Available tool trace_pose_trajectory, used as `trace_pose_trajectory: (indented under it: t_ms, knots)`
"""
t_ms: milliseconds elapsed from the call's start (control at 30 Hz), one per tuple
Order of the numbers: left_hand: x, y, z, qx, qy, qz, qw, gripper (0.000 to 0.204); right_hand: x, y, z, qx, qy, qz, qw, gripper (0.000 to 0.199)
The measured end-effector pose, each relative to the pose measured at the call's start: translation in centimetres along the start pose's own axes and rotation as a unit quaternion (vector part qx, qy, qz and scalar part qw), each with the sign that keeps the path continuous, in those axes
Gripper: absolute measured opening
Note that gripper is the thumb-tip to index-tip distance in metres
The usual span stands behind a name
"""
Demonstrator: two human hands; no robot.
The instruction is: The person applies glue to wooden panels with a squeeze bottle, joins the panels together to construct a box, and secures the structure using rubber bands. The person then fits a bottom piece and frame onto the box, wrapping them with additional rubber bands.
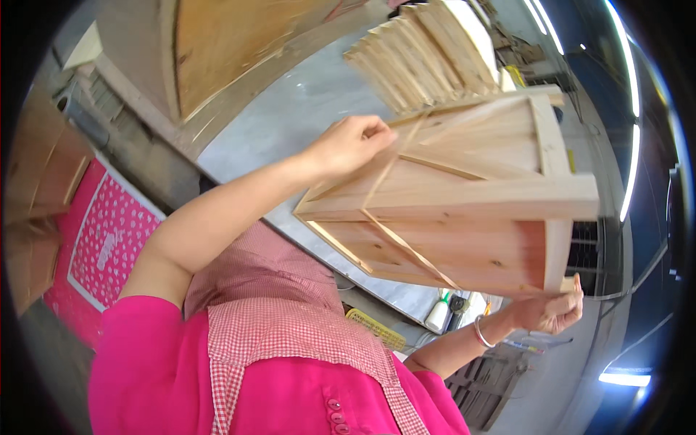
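Note:
A pale wooden crate (471, 196) with diagonal braces stands at a slant on the grey tabletop. A thin yellowish strap (373, 185) runs round one end of it. My left hand (355, 143) is over the crate's far left part, close to the strap, its fingers curled and pinched together. Blur at its fingertips hides what they hold, if anything. At the crate's near right corner, my right hand (554, 313) is closed, fingers bent in and thumb up beside a small wooden end. Whether it grips that end cannot be made out. A bangle (482, 332) circles the right wrist.
Several slatted wooden pieces (424, 54) stand stacked behind the crate on the grey table (290, 109). A large wooden panel (232, 47) rises at the far left. A white bottle (438, 315) is by the table's near edge. A pink patterned sheet (109, 239) lies low at left.

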State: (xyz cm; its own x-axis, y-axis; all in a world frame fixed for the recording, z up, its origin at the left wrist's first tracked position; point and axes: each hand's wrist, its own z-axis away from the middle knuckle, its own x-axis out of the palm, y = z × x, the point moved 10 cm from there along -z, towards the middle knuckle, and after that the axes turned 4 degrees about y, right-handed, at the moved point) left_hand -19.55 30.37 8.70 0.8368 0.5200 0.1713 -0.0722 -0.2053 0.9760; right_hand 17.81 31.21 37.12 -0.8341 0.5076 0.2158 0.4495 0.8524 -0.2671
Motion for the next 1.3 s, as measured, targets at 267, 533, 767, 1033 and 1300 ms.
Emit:
trace_pose_trajectory:
  t_ms: [267, 533, 767, 1033, 1300]
  knots:
    - [2.1, 2.2, -4.6, 0.046, -0.046, -0.322, 0.945, 0.029, 0.7, -0.5, -0.5, -0.047, -0.101, -0.089, 0.99, 0.015]
    - [4.2, 29.6, 9.7, 0.444, 0.022, 0.062, 0.894, 0.015, 1.2, 0.3, -0.8, 0.012, -0.1, -0.205, 0.974, 0.013]
    - [6.6, 35.8, 29.2, 0.568, -0.01, 0.106, 0.816, 0.023, 0.1, 1.3, -0.7, 0.02, -0.092, -0.186, 0.978, 0.01]
    - [4.1, 36.1, 37.3, 0.797, 0.059, 0.208, 0.564, 0.01, 1.1, 3.6, 0.0, 0.066, -0.101, -0.237, 0.964, 0.015]
    - [1.0, 36.2, 35.9, 0.723, 0.068, 0.077, 0.683, 0.008, 1.8, 4.0, 0.5, 0.063, -0.098, -0.226, 0.967, 0.016]
